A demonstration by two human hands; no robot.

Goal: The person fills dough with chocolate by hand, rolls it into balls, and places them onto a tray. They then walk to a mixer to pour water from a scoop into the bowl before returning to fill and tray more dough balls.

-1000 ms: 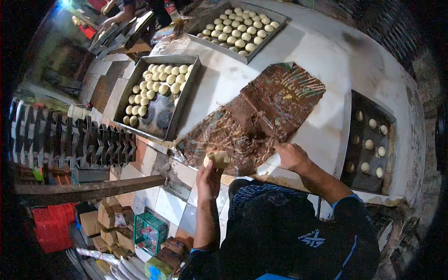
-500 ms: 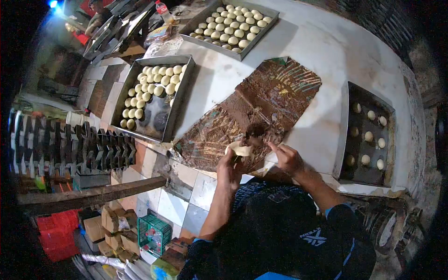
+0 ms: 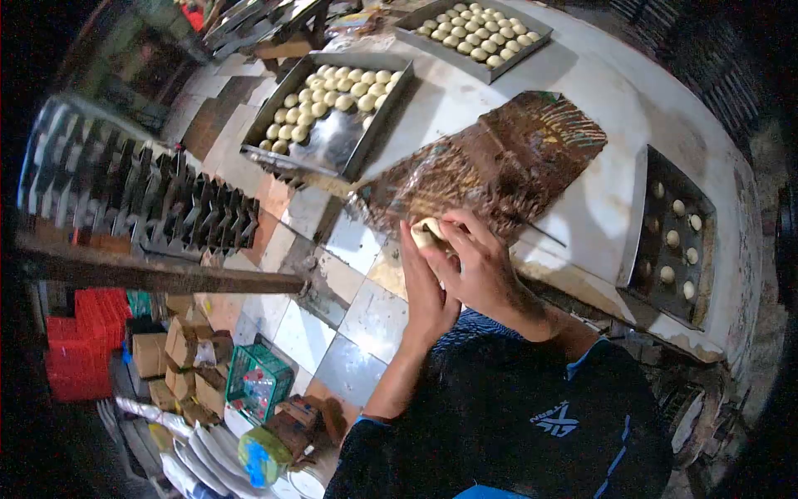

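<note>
A pale piece of dough (image 3: 426, 234) is cupped between both my hands, its near side folded up. My left hand (image 3: 428, 293) supports it from the left with the fingers held up along it. The fingers of my right hand (image 3: 486, 270) pinch its upper edge. Just beyond the hands lies a sheet (image 3: 573, 125) smeared with brown paste (image 3: 490, 166). A thin dark stick (image 3: 544, 233) rests at the sheet's right edge, its far end in the paste.
Metal trays of dough balls stand on the table: one at left (image 3: 283, 91), one at the back (image 3: 490, 76), one at right (image 3: 638, 258). Below left are a wooden beam (image 3: 166, 274), red crates (image 3: 79, 349), a green crate (image 3: 262, 374) and stacked metal pans (image 3: 141, 191).
My right hand has let go of the stick, which now lies by the paste, and has come over to the dough. The dough, open and flat before, is folding up. The view has shifted.
</note>
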